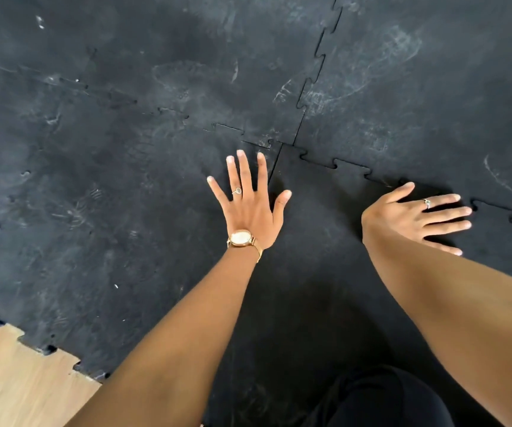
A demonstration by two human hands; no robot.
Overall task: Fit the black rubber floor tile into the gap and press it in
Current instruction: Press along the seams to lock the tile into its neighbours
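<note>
Both hands [248,208] flat on tile [319,241]

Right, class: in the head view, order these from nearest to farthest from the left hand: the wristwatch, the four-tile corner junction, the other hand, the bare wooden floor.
From the left hand:
1. wristwatch, on its own wrist.
2. four-tile corner junction, just beyond the fingertips, slightly right.
3. right hand, off to the right, flat on the black tile.
4. bare wooden floor, far lower left.
</note>
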